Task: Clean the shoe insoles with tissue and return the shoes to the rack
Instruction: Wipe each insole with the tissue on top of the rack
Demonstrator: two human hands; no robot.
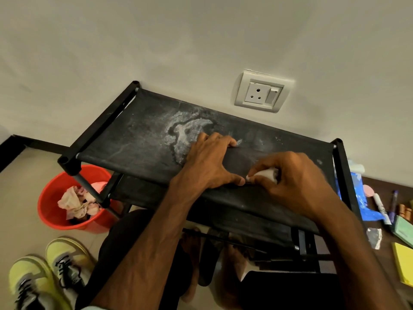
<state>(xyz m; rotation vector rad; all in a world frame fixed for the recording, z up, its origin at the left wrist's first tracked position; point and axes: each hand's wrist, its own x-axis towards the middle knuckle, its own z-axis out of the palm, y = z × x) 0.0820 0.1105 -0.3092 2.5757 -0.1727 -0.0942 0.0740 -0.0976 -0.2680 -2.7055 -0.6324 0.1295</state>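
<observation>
The left hand spans the dark oval insole on the black fabric rack shelf, fingers and thumb clamping its edges. The right hand pinches a white tissue wad against its right side. Best to pin the insole flat and wipe in firm, overlapping strokes.

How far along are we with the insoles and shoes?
Done: used tissues sit crumpled in the red bucket. In hand: the left hand holds what looks like a dark insole on the rack top while the right hand presses a tissue to it. Left: the yellow sneakers stand on the floor, not racked.
</observation>
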